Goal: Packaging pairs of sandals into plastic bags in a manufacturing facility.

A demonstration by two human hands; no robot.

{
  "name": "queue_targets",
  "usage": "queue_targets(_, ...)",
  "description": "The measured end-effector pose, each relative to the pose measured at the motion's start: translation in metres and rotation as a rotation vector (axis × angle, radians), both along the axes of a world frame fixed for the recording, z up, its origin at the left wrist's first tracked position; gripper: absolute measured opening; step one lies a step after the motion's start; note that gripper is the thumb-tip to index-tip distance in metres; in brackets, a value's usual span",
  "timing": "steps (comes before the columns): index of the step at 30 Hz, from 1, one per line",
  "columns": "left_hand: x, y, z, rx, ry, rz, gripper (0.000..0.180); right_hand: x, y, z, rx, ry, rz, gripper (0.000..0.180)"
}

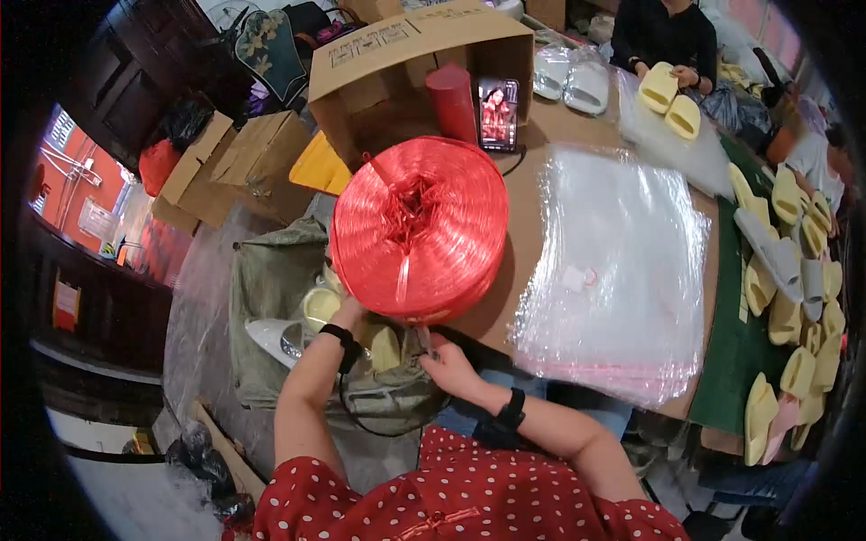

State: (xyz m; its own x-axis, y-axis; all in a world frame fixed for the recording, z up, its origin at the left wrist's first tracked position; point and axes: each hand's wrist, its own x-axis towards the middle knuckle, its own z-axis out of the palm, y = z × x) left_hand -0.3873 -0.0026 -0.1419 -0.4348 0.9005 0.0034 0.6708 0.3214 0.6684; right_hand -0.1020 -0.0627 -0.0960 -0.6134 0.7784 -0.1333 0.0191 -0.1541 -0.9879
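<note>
Slippers [386,348] in green sack [266,270]; right hand [453,368] beside them, left hand [350,316] partly hidden.

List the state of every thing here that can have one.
Red twine roll: wound
Green sack: mouth open, slippers inside
Cardboard box: open side facing the wearer
Phone: screen lit, propped upright
Clear plastic bags: stacked flat
Slippers at far right: loose, heaped
Yellow pair at the back: held by the other person
Left hand: partly hidden by the roll
Right hand: at the sack's rim, grip unclear
</note>
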Motion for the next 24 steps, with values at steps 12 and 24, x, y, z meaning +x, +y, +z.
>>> queue_targets(12, 0.053, -0.014, 0.108, -0.332, -0.819, 0.034, 0.073, 0.032, 0.015, 0.007, 0.207, -0.078, 0.098, 0.040)
queue_targets(24, 0.025, -0.015, 0.073, -0.519, -0.312, -0.346, 0.072, 0.055, 0.004, 0.049, 0.175, -0.204, 0.260, 0.054)
